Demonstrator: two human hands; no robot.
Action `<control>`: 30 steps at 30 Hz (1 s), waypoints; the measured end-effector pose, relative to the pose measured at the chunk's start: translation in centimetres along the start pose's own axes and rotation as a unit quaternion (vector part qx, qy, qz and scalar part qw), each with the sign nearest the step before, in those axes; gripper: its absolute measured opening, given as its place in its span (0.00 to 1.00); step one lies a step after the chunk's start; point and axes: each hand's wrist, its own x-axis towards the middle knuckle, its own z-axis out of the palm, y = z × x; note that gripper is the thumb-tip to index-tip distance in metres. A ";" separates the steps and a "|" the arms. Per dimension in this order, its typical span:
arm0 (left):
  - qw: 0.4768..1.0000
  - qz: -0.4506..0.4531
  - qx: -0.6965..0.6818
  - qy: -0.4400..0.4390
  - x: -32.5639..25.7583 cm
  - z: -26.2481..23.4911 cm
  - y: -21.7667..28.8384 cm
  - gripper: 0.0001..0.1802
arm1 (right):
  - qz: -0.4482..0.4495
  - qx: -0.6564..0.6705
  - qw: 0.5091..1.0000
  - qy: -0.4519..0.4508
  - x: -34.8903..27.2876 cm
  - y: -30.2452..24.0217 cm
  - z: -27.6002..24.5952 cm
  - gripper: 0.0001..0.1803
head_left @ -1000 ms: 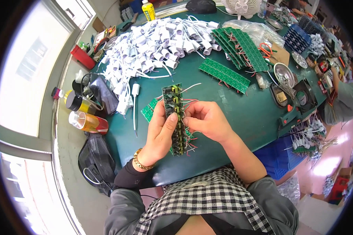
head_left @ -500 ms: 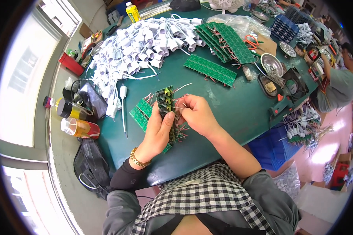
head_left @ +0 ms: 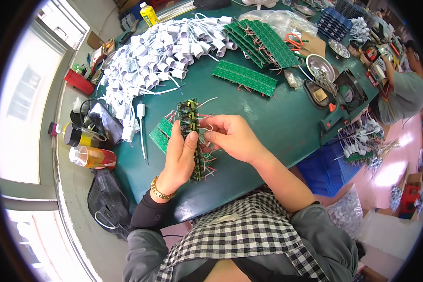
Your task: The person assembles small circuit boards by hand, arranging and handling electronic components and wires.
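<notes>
My left hand point(head_left: 177, 157) grips a long narrow circuit board point(head_left: 188, 113) with black and yellow parts along its face, thumb lying on top. Thin red and white wires stick out along the board's right side. There my right hand point(head_left: 235, 138) has its thumb and fingers pinched on a pale wire point(head_left: 207, 128). Partly hidden under the held board, other green boards point(head_left: 160, 136) lie on the table. To their left rests one white socket with a cable point(head_left: 141, 112).
Beyond my hands lie a large heap of white cabled sockets point(head_left: 167, 54), a green panel point(head_left: 244, 78) and stacked panels point(head_left: 272, 42). Scissors point(head_left: 293, 42), a metal bowl point(head_left: 320, 68) and a wire coil point(head_left: 326, 83) are at right. Bottles point(head_left: 94, 157) stand left. A co-worker point(head_left: 402, 91) sits far right.
The view has shifted slightly, so the table things appear a little further left. The held board is turned a bit, showing more of its lower part. Both hands keep their hold.
</notes>
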 end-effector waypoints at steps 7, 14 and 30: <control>1.000 0.016 0.009 -0.003 0.0 -0.5 0.0 0.17 | -0.064 0.049 0.995 0.064 -0.1 0.3 1.1 0.11; 0.997 0.050 0.051 -0.027 -0.1 -0.8 -0.3 0.18 | -0.044 0.229 0.970 0.063 0.3 1.5 1.3 0.09; 0.996 0.057 -0.030 0.060 -0.1 -0.2 -1.1 0.15 | 0.059 0.345 0.936 0.032 0.7 1.3 0.6 0.08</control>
